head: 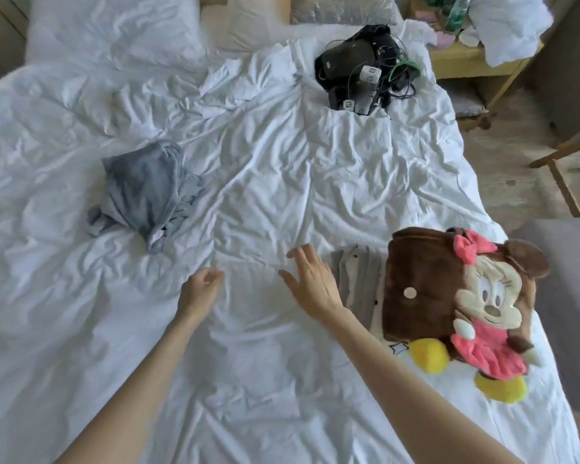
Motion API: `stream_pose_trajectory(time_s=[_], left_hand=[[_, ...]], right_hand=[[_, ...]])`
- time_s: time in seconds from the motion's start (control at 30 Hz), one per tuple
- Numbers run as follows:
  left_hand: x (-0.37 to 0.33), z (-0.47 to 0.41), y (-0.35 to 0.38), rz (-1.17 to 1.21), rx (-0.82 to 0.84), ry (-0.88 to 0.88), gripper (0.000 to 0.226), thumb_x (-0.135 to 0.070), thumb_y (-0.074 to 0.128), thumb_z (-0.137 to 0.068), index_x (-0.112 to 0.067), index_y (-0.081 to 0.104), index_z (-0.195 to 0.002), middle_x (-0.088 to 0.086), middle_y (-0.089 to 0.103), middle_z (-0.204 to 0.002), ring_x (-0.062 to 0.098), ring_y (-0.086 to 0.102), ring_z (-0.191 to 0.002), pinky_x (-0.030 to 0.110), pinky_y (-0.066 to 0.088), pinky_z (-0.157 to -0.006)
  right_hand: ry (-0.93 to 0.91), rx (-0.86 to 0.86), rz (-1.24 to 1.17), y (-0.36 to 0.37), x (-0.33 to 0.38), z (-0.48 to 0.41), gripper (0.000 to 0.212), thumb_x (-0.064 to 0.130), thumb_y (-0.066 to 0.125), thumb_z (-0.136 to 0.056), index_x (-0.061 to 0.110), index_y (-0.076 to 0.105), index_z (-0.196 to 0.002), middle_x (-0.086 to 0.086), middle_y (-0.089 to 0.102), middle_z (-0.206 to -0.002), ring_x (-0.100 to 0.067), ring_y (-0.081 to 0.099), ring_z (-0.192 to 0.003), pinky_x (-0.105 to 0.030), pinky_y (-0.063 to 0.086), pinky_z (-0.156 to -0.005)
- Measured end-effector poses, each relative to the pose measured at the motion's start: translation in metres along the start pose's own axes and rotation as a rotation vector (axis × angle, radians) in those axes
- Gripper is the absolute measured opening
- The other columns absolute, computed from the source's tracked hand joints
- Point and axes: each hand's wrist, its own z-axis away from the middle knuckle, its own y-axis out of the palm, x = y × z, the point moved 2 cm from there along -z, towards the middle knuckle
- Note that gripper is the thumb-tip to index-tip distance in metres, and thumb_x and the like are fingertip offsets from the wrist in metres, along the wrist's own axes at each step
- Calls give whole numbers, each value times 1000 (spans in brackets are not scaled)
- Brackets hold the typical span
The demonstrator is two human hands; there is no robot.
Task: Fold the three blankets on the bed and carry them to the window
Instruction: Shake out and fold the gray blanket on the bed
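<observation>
Grey blanket (148,192) lies crumpled on the white duvet (282,179), well left. Left hand (201,289) is loosely curled and empty. Right hand (312,279) is spread and empty, just beside a folded grey-white blanket (359,279) beneath the folded brown Minnie Mouse blanket (429,289).

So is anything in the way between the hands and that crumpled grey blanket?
Nothing visible is. Only rumpled white bedding lies between the left hand, the right hand and the grey blanket. The folded mouse blanket sits off to the right, and the black bag lies far up the bed.
</observation>
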Motion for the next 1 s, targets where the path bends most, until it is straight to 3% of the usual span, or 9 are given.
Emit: stream_pose_trajectory(time_s=[0.13, 0.23, 0.33, 0.47, 0.57, 0.7, 0.8, 0.9, 1.0], left_hand=[[64, -32, -37, -53, -32, -53, 18, -29, 55, -93, -15, 66, -94, 6, 69, -102, 24, 60, -94, 30, 41, -74], [101, -65, -56, -71, -63, -10, 17, -25, 56, -95, -11, 66, -99, 8, 66, -109, 26, 64, -102, 33, 47, -80], [129, -103, -70, -132, -87, 67, 13, -20, 57, -95, -13, 65, -101, 5, 61, -116, 25, 60, -108, 38, 48, -85], [157, -154, -83, -192, -127, 162, 14, -15, 57, -93, -11, 65, -104, 4, 58, -115, 25, 55, -108, 38, 48, -80], [174, -184, -88, -230, -151, 194, 16, -14, 57, -92, -11, 65, -106, 5, 59, -116, 26, 52, -108, 39, 47, -84], [196, -210, -88, -241, -112, 254, 18, -8, 59, -88, -7, 66, -104, 8, 61, -111, 31, 54, -105, 40, 44, -90], [208, -219, -89, -214, -113, 319, 18, -5, 60, -89, -6, 67, -105, 7, 63, -110, 30, 55, -104, 40, 45, -90], [214, -225, -91, -150, -100, 342, 17, -3, 59, -89, -5, 67, -104, 8, 63, -108, 30, 57, -104, 42, 47, -88], [215, -228, -92, -72, -103, 290, 20, -8, 59, -91, -9, 64, -110, 4, 61, -112, 22, 59, -108, 38, 48, -88]], right_hand=[[2, 177, 21, 74, 37, -30, 37, 37, 55, -95, 15, 48, -124, -4, 45, -128, -30, 54, -108, -36, 39, -87], [-12, 241, 46, 121, 61, -62, 37, 34, 54, -95, 15, 47, -126, -4, 44, -129, -30, 53, -110, -38, 39, -90], [-58, 277, 77, 163, 82, -102, 36, 30, 55, -95, 15, 47, -127, -4, 45, -130, -28, 54, -108, -38, 41, -90], [-142, 287, 138, 210, 106, -162, 36, 27, 56, -95, 13, 48, -127, -5, 45, -131, -27, 54, -108, -36, 43, -87], [-242, 268, 227, 241, 124, -207, 38, 21, 55, -94, 14, 47, -130, -5, 43, -136, -24, 47, -120, -38, 45, -91], [-483, 167, 425, 274, 152, -261, 54, 10, 54, -87, 15, 41, -140, -6, 35, -149, -24, 30, -139, -39, 33, -108], [-634, 208, 556, 297, 165, -292, 57, 14, 53, -89, 20, 39, -145, -4, 29, -156, -23, 18, -147, -40, 13, -120], [-743, 211, 679, 315, 169, -307, 35, 20, 57, -90, 17, 60, -124, -4, 51, -139, -24, 31, -140, -41, 5, -121], [-736, 165, 616, 322, 171, -302, 22, 4, 55, -86, 10, 67, -103, -7, 68, -108, -27, 55, -113, -36, 21, -114]])
